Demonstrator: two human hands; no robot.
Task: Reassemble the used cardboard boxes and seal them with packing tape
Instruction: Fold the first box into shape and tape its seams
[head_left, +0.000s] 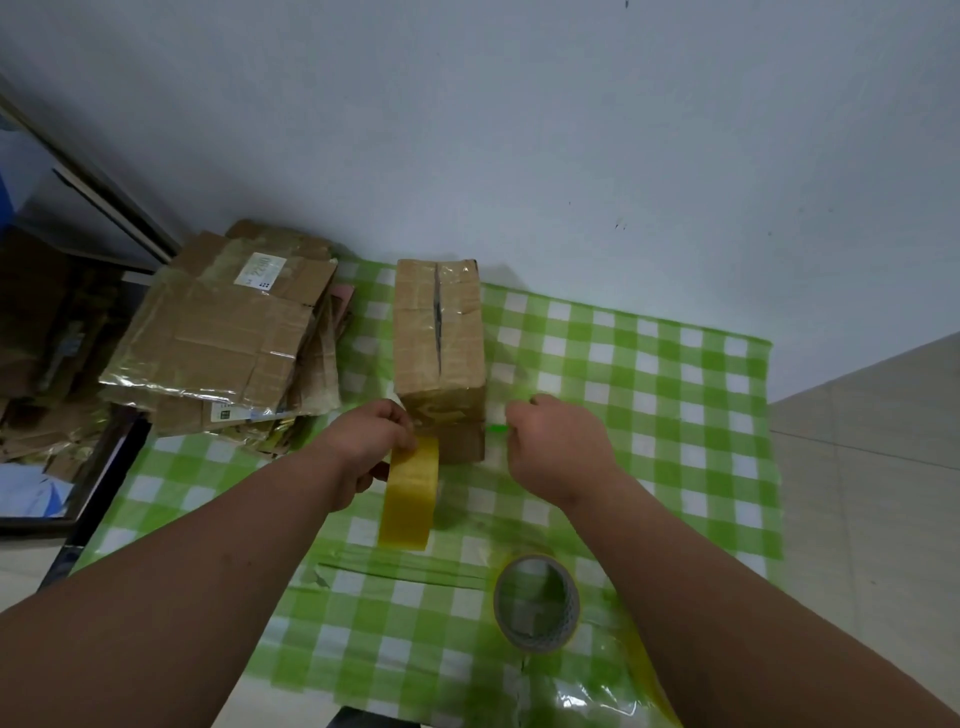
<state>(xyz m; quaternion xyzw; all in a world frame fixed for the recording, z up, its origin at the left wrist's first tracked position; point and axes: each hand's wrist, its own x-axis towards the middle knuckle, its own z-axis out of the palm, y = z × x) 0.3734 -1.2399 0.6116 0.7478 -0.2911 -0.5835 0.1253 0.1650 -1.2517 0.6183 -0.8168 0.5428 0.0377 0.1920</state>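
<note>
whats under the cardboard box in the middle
The cardboard box stands on the green checked cloth. Whatever lies directly beneath it is covered, and the tabletop under the cloth is hidden too.

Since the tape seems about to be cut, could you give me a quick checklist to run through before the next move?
1. Box assembled and standing on the table: ok.
2. Left hand grips the yellow tape roll beside the box's near end: ok.
3. Right hand holds a small green tool: ok; whether it is a cutter: cannot tell.
4. Tape stuck to the near end of the box: cannot tell, blurred.
5. Top seam fully sealed: not ok, a dark gap shows along it.
6. Spare tape roll within reach on the table: ok.
</note>
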